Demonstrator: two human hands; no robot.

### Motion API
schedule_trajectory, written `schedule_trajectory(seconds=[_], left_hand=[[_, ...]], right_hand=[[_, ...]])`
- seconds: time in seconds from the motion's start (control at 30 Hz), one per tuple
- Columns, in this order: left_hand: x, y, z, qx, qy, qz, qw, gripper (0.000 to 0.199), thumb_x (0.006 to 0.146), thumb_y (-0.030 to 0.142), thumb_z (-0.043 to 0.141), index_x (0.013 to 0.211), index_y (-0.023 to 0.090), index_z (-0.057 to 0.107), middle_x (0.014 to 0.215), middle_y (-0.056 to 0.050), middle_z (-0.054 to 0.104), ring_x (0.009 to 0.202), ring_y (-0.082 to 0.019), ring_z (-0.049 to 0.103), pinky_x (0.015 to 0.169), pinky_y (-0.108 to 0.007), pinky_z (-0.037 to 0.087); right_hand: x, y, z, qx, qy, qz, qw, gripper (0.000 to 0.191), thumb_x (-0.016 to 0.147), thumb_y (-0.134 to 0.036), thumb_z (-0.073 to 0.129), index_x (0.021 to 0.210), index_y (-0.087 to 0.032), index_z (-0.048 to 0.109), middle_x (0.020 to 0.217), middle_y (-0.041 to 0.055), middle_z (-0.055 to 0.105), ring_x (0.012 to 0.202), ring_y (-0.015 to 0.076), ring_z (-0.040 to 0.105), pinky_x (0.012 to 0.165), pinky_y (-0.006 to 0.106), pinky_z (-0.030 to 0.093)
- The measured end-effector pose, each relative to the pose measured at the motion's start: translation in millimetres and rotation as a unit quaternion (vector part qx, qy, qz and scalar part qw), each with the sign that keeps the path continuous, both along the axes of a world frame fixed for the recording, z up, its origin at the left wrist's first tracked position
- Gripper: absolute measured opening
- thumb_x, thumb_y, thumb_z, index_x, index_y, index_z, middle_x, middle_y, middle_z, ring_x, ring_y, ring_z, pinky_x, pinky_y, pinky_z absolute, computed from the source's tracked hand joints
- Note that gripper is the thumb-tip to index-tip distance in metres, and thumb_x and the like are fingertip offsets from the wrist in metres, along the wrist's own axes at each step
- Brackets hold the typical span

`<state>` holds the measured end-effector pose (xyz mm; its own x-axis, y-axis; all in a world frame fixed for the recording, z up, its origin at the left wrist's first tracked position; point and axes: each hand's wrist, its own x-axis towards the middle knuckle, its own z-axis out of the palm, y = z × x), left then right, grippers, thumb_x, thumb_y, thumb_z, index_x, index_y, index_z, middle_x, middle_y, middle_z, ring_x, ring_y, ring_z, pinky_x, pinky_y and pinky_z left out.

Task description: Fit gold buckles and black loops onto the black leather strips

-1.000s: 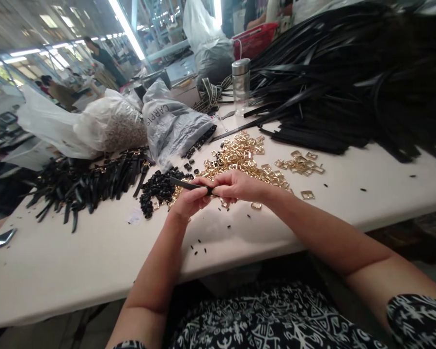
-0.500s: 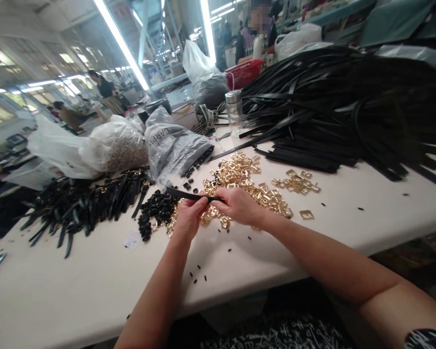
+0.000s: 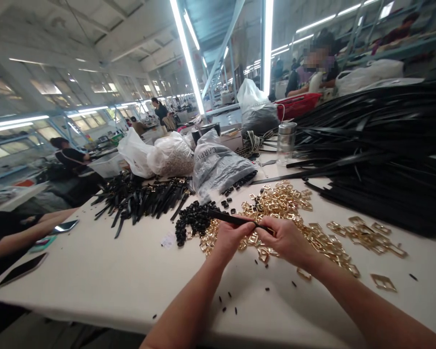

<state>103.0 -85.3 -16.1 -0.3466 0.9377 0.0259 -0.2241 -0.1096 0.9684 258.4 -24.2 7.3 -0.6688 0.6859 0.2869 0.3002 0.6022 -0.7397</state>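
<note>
Left hand [image 3: 230, 238], centre of frame: thumb and fingers pinching a black strap [image 3: 227, 217], whose free end points to the left.
Right hand [image 3: 288, 242], just right of centre: fingers curled, pinching the same strap close beside the left. Whether a buckle or loop sits at the grip cannot be told; the fingers cover it.
Step in hand, by judgement: close two-handed work on the strap, held just above the heap. Next move, by judgement: calls for one steady pinch while the other hand works the covered stretch.
Gold buckles [image 3: 283, 198], one heap, behind and around the hands; a smaller group [image 3: 366, 235], right of frame.
Black loops [image 3: 194, 218], one pile, left of the hands.
Small black bits [image 3: 236, 310], scattered, lower centre, on the pale table [image 3: 112, 276].
Short black straps [image 3: 145, 201], one bundle, left of centre, some bearing gold pieces.
Grey bag [image 3: 218, 162], one, upper centre.
Long black straps [image 3: 378, 160], one large mound, upper right.
</note>
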Motion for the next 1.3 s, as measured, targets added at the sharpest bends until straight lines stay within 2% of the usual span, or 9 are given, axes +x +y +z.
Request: schedule_trajectory(seconds=[0.33, 0.53, 0.77, 0.9, 0.97, 1.07, 1.17, 1.23, 1.3], left_hand=[[5, -4, 10.5, 0.116, 0.151, 0.025, 0.981, 0.018, 0.065, 0.032, 0.081, 0.073, 0.018, 0.074, 0.074, -0.003, 0.062, 0.072, -0.014, 0.056, 0.068, -0.028, 0.044], [5, -2, 6.6, 0.038, 0.015, 0.013, 0.999, 0.028, 0.057, 0.035, 0.086, 0.071, 0.016, 0.071, 0.068, -0.001, 0.060, 0.063, -0.011, 0.052, 0.063, -0.026, 0.041], [11, -1, 1.9, 0.016, -0.032, 0.011, 0.999, 0.030, 0.055, 0.034, 0.086, 0.073, 0.014, 0.073, 0.062, -0.002, 0.064, 0.058, -0.011, 0.054, 0.061, -0.026, 0.043], [4, 7, -1.3, 0.016, -0.035, 0.045, 0.998, 0.033, 0.056, 0.035, 0.086, 0.074, 0.011, 0.074, 0.062, -0.004, 0.065, 0.055, -0.011, 0.056, 0.058, -0.024, 0.045], [-12, 14, 9.6, 0.023, -0.089, 0.108, 0.990, 0.036, 0.052, 0.033, 0.088, 0.073, 0.009, 0.073, 0.065, -0.006, 0.067, 0.056, -0.013, 0.059, 0.055, -0.024, 0.046], [-48, 17, 48.6, 0.036, -0.195, 0.261, 0.945, 0.031, 0.049, 0.018, 0.089, 0.066, 0.007, 0.066, 0.065, -0.007, 0.066, 0.053, -0.012, 0.060, 0.052, -0.022, 0.049], [-89, 11, 89.8, 0.055, -0.231, 0.331, 0.913, 0.018, 0.077, 0.023, 0.072, 0.070, 0.011, 0.060, 0.067, -0.002, 0.062, 0.057, -0.007, 0.058, 0.057, -0.016, 0.049], [-107, 13, 100.3, 0.057, -0.249, 0.357, 0.898, 0.021, 0.092, 0.029, 0.054, 0.077, 0.015, 0.056, 0.071, 0.001, 0.059, 0.060, -0.004, 0.058, 0.060, -0.013, 0.049], [-109, 20, 93.5, 0.067, -0.252, 0.366, 0.893, 0.022, 0.095, 0.035, 0.046, 0.086, 0.018, 0.055, 0.078, 0.002, 0.060, 0.067, -0.004, 0.060, 0.064, -0.013, 0.050]], right_hand=[[4, 0, -0.5, 0.078, -0.075, -0.033, 0.994, 0.027, 0.087, -0.038, 0.044, 0.069, -0.021, 0.054, 0.066, 0.0023, 0.062, 0.059, 0.0156, 0.053, 0.057, 0.027, 0.036], [1, 5, -7.9, 0.000, -0.003, 0.030, 1.000, 0.032, 0.088, -0.046, 0.047, 0.071, -0.021, 0.058, 0.067, 0.0032, 0.066, 0.063, 0.0175, 0.059, 0.058, 0.027, 0.043], [1, 10, -6.8, -0.042, -0.005, 0.075, 0.996, 0.038, 0.089, -0.051, 0.044, 0.078, -0.021, 0.063, 0.063, 0.0012, 0.064, 0.057, 0.0157, 0.058, 0.054, 0.026, 0.044], [10, 37, -15.2, -0.003, 0.008, -0.013, 1.000, 0.045, 0.085, -0.061, 0.045, 0.099, -0.023, 0.066, 0.073, 0.0030, 0.071, 0.064, 0.0209, 0.066, 0.058, 0.031, 0.049], [18, 54, -18.5, 0.050, 0.034, -0.104, 0.993, 0.049, 0.084, -0.063, 0.044, 0.107, -0.025, 0.065, 0.089, 0.0062, 0.074, 0.075, 0.0252, 0.069, 0.064, 0.035, 0.052], [29, 71, -17.5, 0.115, 0.046, -0.193, 0.973, 0.048, 0.087, -0.060, 0.040, 0.106, -0.024, 0.066, 0.096, 0.0088, 0.074, 0.082, 0.0289, 0.070, 0.069, 0.038, 0.052], [36, 70, -10.2, 0.161, 0.061, -0.236, 0.957, 0.047, 0.088, -0.057, 0.040, 0.102, -0.021, 0.067, 0.093, 0.0103, 0.074, 0.084, 0.0293, 0.070, 0.072, 0.038, 0.051], [38, 69, -6.1, 0.169, 0.081, -0.254, 0.949, 0.046, 0.090, -0.053, 0.039, 0.102, -0.019, 0.067, 0.096, 0.0110, 0.074, 0.087, 0.0273, 0.069, 0.077, 0.037, 0.050], [40, 73, -5.2, 0.158, 0.099, -0.264, 0.946, 0.044, 0.092, -0.050, 0.039, 0.104, -0.019, 0.067, 0.094, 0.0101, 0.074, 0.087, 0.0246, 0.068, 0.079, 0.034, 0.050]])
